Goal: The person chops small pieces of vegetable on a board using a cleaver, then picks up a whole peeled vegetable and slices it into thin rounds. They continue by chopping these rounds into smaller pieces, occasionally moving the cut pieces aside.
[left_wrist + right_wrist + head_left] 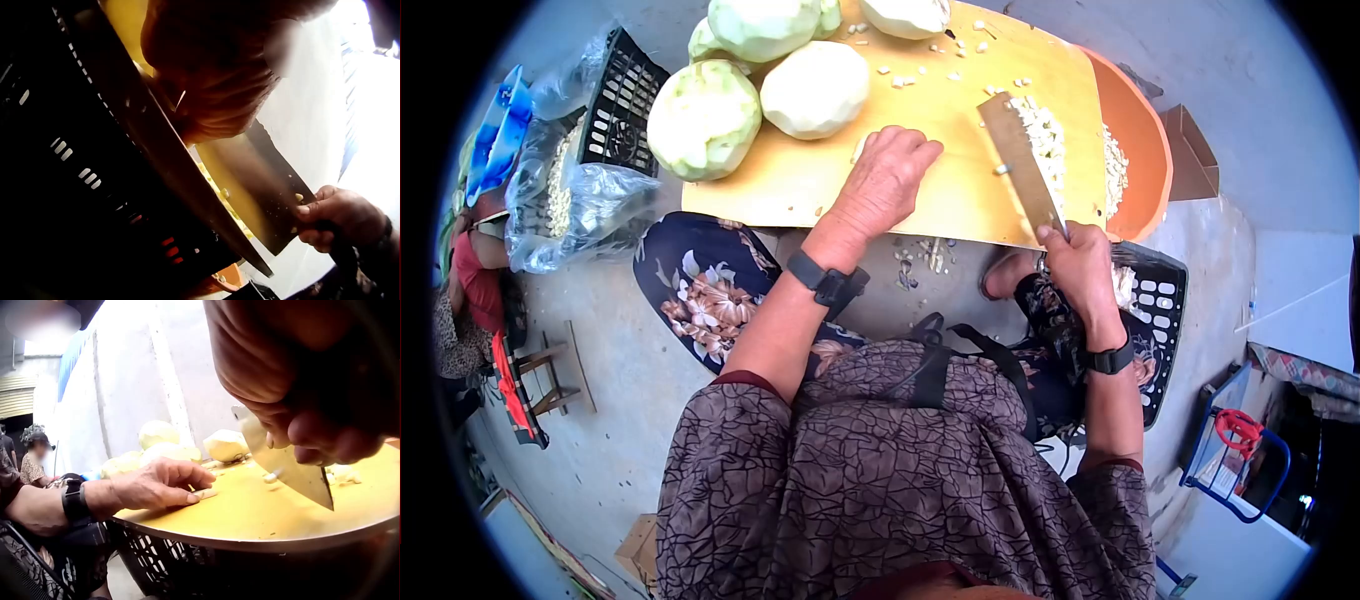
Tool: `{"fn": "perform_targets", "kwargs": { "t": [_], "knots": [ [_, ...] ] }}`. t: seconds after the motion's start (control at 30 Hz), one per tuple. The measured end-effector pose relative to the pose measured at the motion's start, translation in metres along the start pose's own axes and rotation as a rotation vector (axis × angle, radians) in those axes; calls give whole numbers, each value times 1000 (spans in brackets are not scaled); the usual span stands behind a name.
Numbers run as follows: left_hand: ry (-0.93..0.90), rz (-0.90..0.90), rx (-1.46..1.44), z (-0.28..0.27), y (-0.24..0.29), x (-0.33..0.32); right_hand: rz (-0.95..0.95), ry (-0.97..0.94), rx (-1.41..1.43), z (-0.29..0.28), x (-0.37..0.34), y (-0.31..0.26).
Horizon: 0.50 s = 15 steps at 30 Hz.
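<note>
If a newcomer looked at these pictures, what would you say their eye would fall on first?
Probably the broad-bladed knife in the right hand, over the yellow board, just left of a heap of chopped pale pieces. Next, the large peeled vegetables clustered on the board's left, and the left hand pinching a small pale strip between them and the knife.
</note>
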<state>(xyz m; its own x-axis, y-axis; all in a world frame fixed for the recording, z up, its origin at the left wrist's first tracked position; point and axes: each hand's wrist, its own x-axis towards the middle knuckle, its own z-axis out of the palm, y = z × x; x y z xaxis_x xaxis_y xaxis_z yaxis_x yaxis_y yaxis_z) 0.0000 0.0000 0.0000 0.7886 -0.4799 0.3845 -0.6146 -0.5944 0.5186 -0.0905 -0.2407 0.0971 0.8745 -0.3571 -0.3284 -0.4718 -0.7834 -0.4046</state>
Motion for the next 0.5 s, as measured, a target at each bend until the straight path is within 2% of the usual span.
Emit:
{"fn": "perform_targets", "kwargs": {
  "t": [0.07, 0.2, 0.37, 0.5],
  "knots": [
    [-31, 5, 36, -3, 5, -2, -51, -50, 4, 6, -8, -1],
    [-33, 6, 3, -9, 10, 2, -160, 63, -107, 11, -8, 3],
    [-121, -36, 136, -22, 5, 5, -113, 12, -50, 9, -1, 8],
    [-97, -40, 175, -16, 10, 11, -101, -6, -77, 9, 0, 7]
  ]
}}
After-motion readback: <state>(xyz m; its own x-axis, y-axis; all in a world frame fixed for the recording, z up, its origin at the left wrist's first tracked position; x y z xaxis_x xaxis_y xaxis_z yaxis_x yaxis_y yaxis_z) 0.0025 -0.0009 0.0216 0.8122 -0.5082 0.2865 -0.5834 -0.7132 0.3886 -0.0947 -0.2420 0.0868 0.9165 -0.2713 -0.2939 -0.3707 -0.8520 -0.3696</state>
